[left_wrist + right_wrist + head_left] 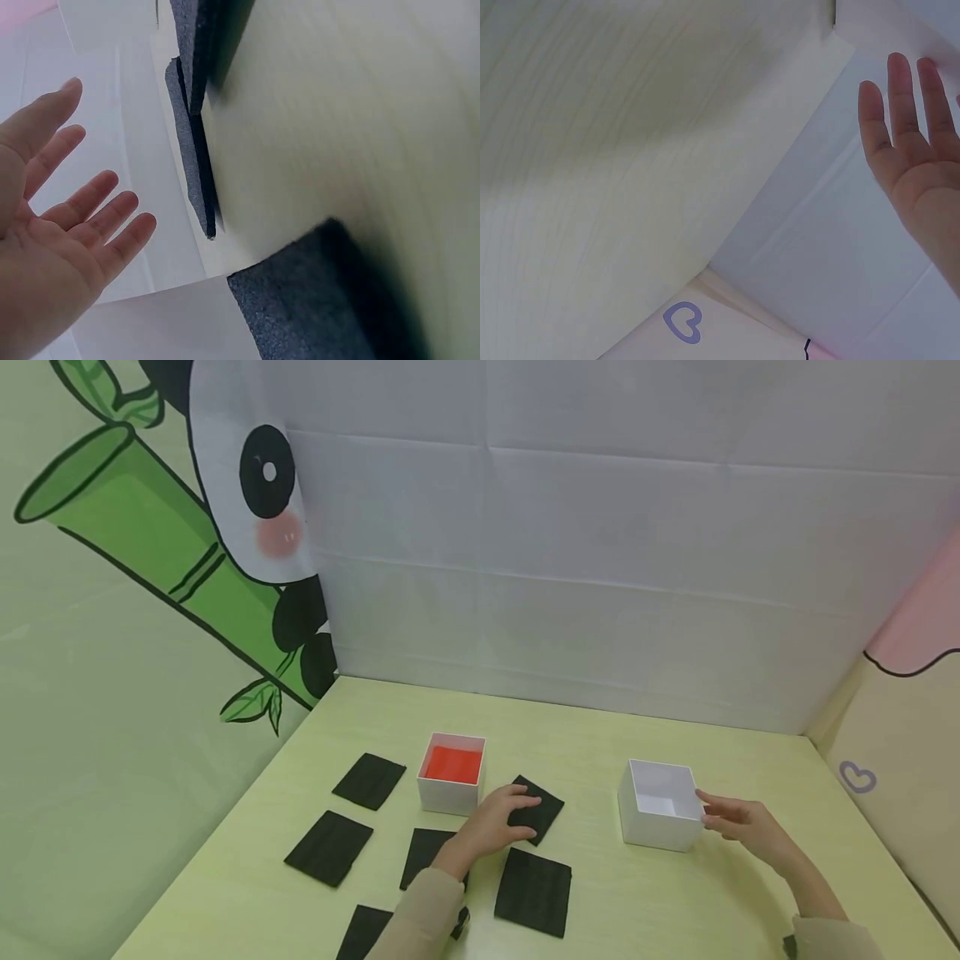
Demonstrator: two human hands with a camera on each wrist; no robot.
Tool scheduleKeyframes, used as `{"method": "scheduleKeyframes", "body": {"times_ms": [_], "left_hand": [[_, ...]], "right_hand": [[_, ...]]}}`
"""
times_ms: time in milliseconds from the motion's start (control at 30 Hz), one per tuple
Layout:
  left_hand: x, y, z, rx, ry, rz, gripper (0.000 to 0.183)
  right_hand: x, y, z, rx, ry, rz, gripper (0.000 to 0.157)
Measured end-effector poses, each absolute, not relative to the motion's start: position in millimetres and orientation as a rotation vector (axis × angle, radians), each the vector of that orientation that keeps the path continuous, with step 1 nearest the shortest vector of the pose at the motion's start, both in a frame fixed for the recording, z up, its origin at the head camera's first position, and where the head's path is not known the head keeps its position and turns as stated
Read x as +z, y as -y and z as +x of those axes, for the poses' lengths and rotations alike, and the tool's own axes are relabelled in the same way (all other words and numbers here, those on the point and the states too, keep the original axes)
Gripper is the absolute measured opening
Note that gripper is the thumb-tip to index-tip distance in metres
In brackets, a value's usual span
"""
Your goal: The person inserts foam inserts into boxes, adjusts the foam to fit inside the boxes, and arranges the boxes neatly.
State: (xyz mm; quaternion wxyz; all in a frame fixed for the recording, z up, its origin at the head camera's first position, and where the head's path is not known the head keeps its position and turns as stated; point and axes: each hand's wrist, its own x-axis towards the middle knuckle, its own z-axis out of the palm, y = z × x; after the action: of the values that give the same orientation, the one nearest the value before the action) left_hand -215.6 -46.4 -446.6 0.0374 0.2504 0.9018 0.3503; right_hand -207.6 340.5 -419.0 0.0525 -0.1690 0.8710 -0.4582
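Presently: one left hand, fingers spread, gripping nothing, over a flat, matte-black square piece on the pale wood-grain desk; contact cannot be told. One right hand, fingers extended, touching the right side of an open-topped white square box. One white box with red contents, near the left hand. Handling, as judged: pinch the piece by opposite edges; steady the open-topped box lightly, without tipping.
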Motion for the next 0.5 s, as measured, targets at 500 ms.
{"method": "scheduleKeyframes", "body": {"times_ms": [500], "left_hand": [[-454.6,35.7,-232.1,0.92,-2.783,0.743,0.035]], "right_hand": [[-422.0,-339.4,-208.2,-1.401,-2.653,-0.467,0.044]]}}
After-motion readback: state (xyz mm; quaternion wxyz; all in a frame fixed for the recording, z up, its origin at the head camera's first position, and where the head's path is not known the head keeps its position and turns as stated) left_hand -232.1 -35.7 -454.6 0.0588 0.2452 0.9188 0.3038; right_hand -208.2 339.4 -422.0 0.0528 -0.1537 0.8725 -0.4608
